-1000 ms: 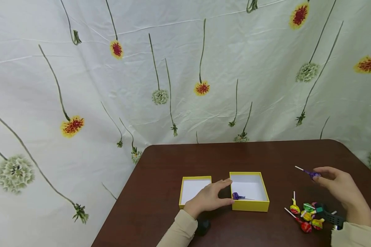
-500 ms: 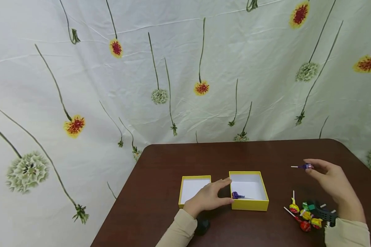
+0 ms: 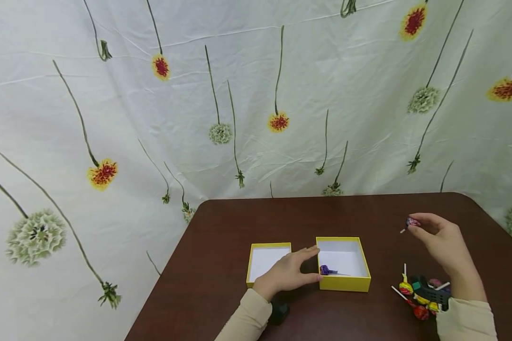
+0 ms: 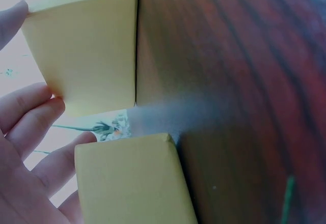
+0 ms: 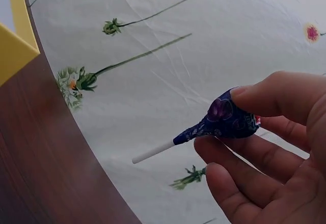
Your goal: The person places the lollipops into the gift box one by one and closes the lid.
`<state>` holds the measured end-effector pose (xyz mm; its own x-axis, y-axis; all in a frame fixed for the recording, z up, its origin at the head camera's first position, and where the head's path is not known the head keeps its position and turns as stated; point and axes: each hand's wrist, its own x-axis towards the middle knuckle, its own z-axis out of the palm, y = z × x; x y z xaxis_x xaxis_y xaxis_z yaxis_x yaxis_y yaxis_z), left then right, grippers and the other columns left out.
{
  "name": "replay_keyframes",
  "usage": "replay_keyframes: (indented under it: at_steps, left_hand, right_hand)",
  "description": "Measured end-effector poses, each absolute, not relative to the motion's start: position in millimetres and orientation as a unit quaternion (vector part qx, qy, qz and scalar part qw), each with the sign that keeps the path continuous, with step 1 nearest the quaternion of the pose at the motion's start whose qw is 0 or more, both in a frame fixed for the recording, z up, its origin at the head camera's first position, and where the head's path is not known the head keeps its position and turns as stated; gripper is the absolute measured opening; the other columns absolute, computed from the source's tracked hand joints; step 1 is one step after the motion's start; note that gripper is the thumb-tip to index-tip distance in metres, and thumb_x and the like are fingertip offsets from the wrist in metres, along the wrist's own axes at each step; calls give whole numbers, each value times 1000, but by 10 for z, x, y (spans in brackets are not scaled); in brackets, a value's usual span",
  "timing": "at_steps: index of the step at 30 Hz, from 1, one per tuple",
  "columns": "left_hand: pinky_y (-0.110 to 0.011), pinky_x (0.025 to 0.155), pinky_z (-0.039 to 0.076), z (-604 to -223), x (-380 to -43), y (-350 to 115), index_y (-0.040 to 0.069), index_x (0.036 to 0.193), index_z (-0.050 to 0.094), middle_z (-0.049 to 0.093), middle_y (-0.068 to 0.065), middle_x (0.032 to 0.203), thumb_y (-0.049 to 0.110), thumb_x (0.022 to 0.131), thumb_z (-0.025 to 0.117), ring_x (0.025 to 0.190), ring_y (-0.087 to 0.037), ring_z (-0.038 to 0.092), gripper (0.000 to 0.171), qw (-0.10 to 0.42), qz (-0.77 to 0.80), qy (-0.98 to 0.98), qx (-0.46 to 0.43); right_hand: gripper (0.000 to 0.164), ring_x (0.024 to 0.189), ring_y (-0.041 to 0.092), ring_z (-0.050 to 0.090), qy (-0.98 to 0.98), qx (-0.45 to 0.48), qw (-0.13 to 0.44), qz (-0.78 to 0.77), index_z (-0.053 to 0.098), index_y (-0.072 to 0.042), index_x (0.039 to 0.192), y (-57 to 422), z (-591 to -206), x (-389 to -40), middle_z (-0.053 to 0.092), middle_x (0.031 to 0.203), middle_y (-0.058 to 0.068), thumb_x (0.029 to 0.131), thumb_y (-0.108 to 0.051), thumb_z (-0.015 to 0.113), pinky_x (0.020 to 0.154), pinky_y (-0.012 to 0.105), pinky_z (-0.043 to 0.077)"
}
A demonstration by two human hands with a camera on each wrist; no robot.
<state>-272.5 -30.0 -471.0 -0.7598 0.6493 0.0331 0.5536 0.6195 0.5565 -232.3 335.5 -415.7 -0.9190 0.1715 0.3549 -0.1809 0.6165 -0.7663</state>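
My right hand pinches a purple-wrapped lollipop by its candy head, above the right side of the table. In the right wrist view its white stick points down and left. My left hand touches the left wall of the yellow box, thumb at the front corner and fingertips near the back of the rim. The box stands open and white inside. Another purple lollipop lies in its front left corner.
A shallow yellow-edged lid with a white inside lies left of the box, partly behind my left hand. Several lollipops in red, yellow and other wrappers lie below my right hand, some covered by the wrist strap. A flowered cloth hangs behind the table.
My right hand has moved left and a little away from me with the purple lollipop, whose stick has turned from pointing up-left to down-left. My left hand has stayed at the box.
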Motion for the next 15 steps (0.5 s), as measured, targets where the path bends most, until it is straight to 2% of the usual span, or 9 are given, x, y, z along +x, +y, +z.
replay_keyframes:
  at_steps: [2, 4, 9, 15]
  left_hand:
    - [-42, 118, 37, -4708, -2729, -298, 27, 155, 40, 38, 8, 160, 54, 94, 62, 148, -18, 37, 69, 86, 278, 896, 336]
    - [-42, 118, 37, -4703, -2733, -296, 27, 155, 40, 38, 8, 160, 53, 95, 63, 148, -18, 38, 69, 86, 277, 896, 336]
    - [-41, 118, 37, -4694, -2733, -295, 27, 155, 40, 37, 7, 160, 53, 95, 63, 148, -17, 38, 70, 87, 274, 897, 335]
    - [-42, 118, 37, -4698, -2731, -297, 27, 155, 40, 37, 7, 160, 53, 95, 63, 148, -17, 38, 69, 88, 275, 897, 334]
  right_hand:
    - [38, 86, -24, 45, -878, 6, 198, 435, 61, 4, 127, 3317, -4144, -2341, 53, 99, -31, 101, -23, 62, 66, 6, 44]
    - [36, 85, -24, 47, -875, 12, 206, 437, 62, 4, 127, 3271, -4134, -2364, 54, 99, -31, 100, -20, 63, 66, 6, 45]
    - [35, 83, -19, 53, -862, 19, 229, 453, 63, 1, 127, 3113, -4099, -2400, 51, 97, -38, 98, -18, 66, 64, 9, 47]
    - [36, 82, -16, 54, -866, 11, 218, 450, 63, -4, 128, 2953, -4053, -2412, 59, 106, -21, 97, -21, 67, 66, 10, 48]
